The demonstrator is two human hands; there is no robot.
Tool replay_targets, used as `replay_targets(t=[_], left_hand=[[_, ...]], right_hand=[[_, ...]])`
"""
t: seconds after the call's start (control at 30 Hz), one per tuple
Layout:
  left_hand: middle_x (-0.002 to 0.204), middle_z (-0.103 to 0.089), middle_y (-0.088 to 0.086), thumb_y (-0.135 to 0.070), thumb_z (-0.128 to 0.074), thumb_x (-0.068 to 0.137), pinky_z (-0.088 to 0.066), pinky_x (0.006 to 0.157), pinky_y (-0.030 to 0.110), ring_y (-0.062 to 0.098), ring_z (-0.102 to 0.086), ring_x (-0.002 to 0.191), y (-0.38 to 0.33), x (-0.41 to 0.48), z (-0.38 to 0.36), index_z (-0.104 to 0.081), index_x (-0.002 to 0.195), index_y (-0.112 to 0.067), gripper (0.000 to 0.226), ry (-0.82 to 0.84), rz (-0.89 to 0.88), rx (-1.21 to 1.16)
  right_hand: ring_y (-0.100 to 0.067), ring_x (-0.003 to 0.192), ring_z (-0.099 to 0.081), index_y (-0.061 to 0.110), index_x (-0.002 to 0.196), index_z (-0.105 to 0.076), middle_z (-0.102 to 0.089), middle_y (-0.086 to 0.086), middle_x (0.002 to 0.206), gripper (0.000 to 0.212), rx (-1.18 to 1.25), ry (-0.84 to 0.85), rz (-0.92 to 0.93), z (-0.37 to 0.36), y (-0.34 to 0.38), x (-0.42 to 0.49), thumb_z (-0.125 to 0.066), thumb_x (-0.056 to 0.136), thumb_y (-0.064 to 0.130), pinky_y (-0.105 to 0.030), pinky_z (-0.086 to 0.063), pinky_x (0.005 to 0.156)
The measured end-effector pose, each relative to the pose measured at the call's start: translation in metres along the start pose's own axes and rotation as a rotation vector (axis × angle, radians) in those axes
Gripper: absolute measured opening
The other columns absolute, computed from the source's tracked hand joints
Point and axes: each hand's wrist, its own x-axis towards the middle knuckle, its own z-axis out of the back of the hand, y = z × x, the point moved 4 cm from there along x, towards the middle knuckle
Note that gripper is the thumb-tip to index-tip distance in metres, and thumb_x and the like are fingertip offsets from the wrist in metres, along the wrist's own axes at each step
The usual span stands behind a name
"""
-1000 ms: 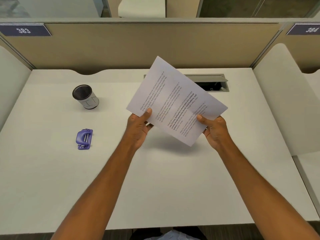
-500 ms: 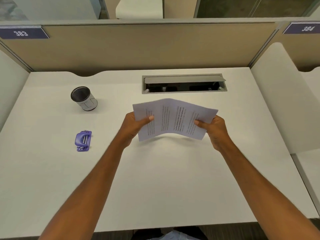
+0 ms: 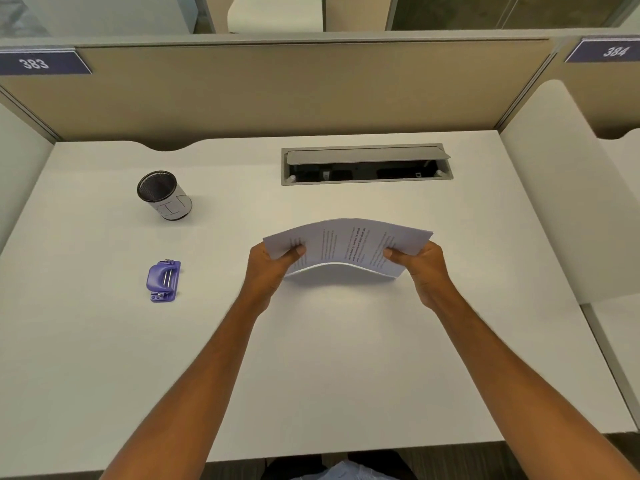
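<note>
A thin stack of printed white paper is held low over the white desk, bowed upward in the middle. My left hand pinches its left edge, thumb on top. My right hand pinches its right edge the same way. The sheets' near edge looks to touch the desk or hover just above it; I cannot tell which.
A purple hole punch lies at the left of the desk. Behind it stands a black mesh pen cup. An open grey cable tray is set into the desk at the back. Partition walls close off the back and sides.
Both hands brought the paper from a raised, tilted position down flat toward the desk. The sheets have bowed upward between the hands.
</note>
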Motion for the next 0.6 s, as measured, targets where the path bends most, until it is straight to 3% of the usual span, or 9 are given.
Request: replay_targets(t=[0.2, 0.33, 0.47, 0.6], left_hand=[[0.112, -0.086, -0.010, -0.021, -0.088, 0.093, -0.064, 0.084, 0.024, 0.013, -0.082, 0.102, 0.002, -0.001, 0.000, -0.079, 0.123, -0.028, 0.032, 0.034, 0.020, 0.002], [0.112, -0.085, -0.013, -0.022, -0.087, 0.094, -0.064, 0.083, 0.023, 0.011, -0.082, 0.101, -0.005, 0.002, 0.001, -0.078, 0.123, -0.030, 0.031, 0.040, 0.011, 0.026], [0.112, -0.085, -0.010, -0.023, -0.087, 0.094, -0.065, 0.081, 0.022, 0.016, -0.081, 0.104, -0.007, 0.002, 0.003, -0.077, 0.123, -0.030, 0.031, 0.037, 0.009, 0.020], [0.115, -0.084, -0.006, -0.020, -0.084, 0.096, -0.064, 0.083, 0.025, 0.018, -0.079, 0.107, -0.002, -0.002, 0.000, -0.076, 0.126, -0.027, 0.032, 0.038, 0.038, 0.006]], right_hand=[[-0.030, 0.112, -0.076, 0.013, 0.124, -0.075, -0.081, -0.009, 0.121, 0.045, 0.028, 0.020, -0.026, -0.002, -0.007, -0.002, -0.088, 0.084, -0.002, -0.040, -0.063, 0.097], [-0.031, 0.110, -0.076, 0.012, 0.128, -0.073, -0.081, -0.009, 0.123, 0.046, 0.032, 0.015, -0.019, -0.003, -0.005, -0.002, -0.087, 0.085, -0.001, -0.041, -0.064, 0.097], [-0.026, 0.106, -0.077, 0.018, 0.123, -0.075, -0.083, -0.001, 0.116, 0.044, 0.048, 0.027, -0.013, -0.004, -0.004, -0.001, -0.087, 0.085, 0.000, -0.031, -0.066, 0.087], [-0.028, 0.111, -0.076, 0.008, 0.127, -0.074, -0.081, -0.008, 0.122, 0.047, 0.025, 0.041, -0.057, -0.006, -0.012, 0.000, -0.088, 0.084, -0.003, -0.034, -0.063, 0.092]])
